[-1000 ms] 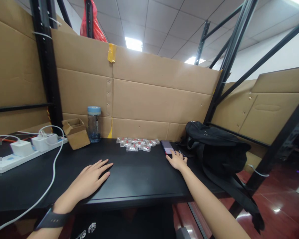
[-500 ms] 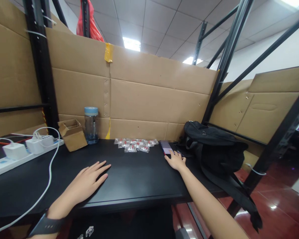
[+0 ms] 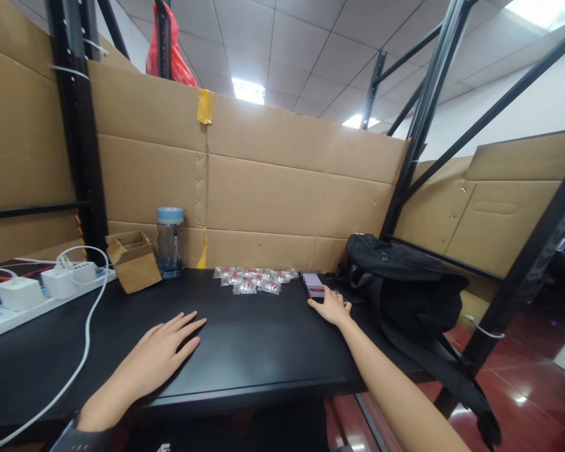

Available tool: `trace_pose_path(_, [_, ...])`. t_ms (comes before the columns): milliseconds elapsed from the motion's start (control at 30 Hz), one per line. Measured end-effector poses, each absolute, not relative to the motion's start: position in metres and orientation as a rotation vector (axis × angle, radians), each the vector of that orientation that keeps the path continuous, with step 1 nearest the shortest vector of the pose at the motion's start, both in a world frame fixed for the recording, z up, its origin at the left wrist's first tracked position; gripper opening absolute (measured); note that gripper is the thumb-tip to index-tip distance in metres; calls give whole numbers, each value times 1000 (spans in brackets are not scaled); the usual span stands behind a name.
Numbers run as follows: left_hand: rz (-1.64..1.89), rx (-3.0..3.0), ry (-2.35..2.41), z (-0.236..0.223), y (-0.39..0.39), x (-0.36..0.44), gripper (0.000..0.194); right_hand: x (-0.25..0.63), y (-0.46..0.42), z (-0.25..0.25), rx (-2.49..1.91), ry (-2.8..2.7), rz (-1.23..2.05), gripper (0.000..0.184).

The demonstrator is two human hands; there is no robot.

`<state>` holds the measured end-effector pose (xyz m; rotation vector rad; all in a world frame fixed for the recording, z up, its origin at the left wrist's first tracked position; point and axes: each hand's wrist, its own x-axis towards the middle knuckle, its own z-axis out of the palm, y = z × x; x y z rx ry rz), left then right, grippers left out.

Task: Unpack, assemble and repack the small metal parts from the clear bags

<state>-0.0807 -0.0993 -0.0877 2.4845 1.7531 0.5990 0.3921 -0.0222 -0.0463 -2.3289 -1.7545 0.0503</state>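
Note:
My left hand (image 3: pixel 162 351) lies flat on the black tabletop (image 3: pixel 254 342), fingers stretched out and holding nothing. My right hand (image 3: pixel 332 307) reaches to the far right of the table, its fingers resting on a phone (image 3: pixel 313 284) with a lit screen. Whether it grips the phone or only touches it is not clear. A cluster of small clear plastic bags with red and white contents (image 3: pixel 254 280) lies at the back of the table, between the two hands and apart from both.
A small open cardboard box (image 3: pixel 132 261) and a clear bottle with a blue lid (image 3: pixel 170 242) stand at the back left. A white power strip with chargers and a cable (image 3: pixel 37 287) lies at the left. A black backpack (image 3: pixel 405 282) sits right of the phone. Cardboard walls and black rack posts surround the table.
The view has shifted slightly up and to the right. Both hands stay in nearly the same places on the table and phone.

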Motion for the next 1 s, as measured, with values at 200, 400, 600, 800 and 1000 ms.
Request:
trace_pose_path(200, [647, 2460, 1730, -89, -98, -81, 56, 380, 3, -35, -2346, -1645, -20, 90])
trace_pose_path(400, [651, 2443, 1755, -88, -100, -81, 54, 388, 19, -15, -2419, -1568, 194, 96])
trace_pose_path(600, [933, 2378, 1565, -72, -100, -65, 49, 362, -3, -5, -2044, -1568, 18, 106])
trace_pose_path(800, [1230, 1797, 1034, 1, -43, 22, 66, 267, -37, 20, -1313, -1636, 119, 87])
trace_pose_path(1000, [1496, 946, 502, 30, 1, 67, 71, 187, -44, 9, -1061, -1633, 326, 95])
